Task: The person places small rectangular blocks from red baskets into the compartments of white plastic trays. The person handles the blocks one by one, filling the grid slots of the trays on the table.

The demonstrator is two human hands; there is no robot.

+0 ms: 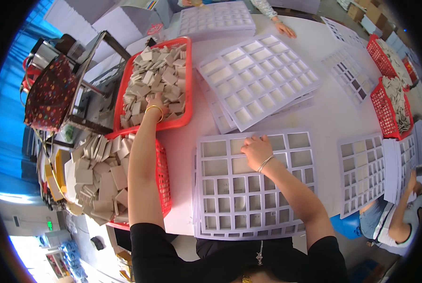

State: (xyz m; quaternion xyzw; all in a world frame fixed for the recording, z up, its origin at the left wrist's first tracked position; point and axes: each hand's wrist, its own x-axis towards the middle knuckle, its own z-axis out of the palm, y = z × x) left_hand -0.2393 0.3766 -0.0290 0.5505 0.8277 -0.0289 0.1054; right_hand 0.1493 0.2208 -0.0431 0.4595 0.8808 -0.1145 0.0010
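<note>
Left hand (155, 100): lowered into the upper red basket (189, 75), among the loose tiles (149, 78) heaped there. Fingers bent; grip on any one piece, cannot tell. Gold bangle (154, 110) at the wrist.

Right hand (258, 153): over the upper rows of the near white grid panel (199, 193), left of its right border. Fingers curled downward, neither spread flat nor balled; pinched piece, if any, hidden. Silver bracelet (266, 163) at the wrist.

Tiles: flat, beige-grey, square and oblong, piled at all angles. Probably light singly, stiff, smooth-faced, apt to chip at the corners if dropped. Best taken by two opposite edges, thumb against fingers, one at a time; likely to slide over one another in the heap.

Near white grid panel: lying flat in front of the body, on top of at least one more. Larger compartments in the upper rows, smaller below; paler fill beside the right fingertips, apparently tile. Probably light and somewhat flexible; best lifted by the outer border, on two sides, kept level.

Also present: lower red basket (163, 181) with more tiles, left of the panel; overlapping farther panels (267, 70) on the white table (331, 115).
</note>
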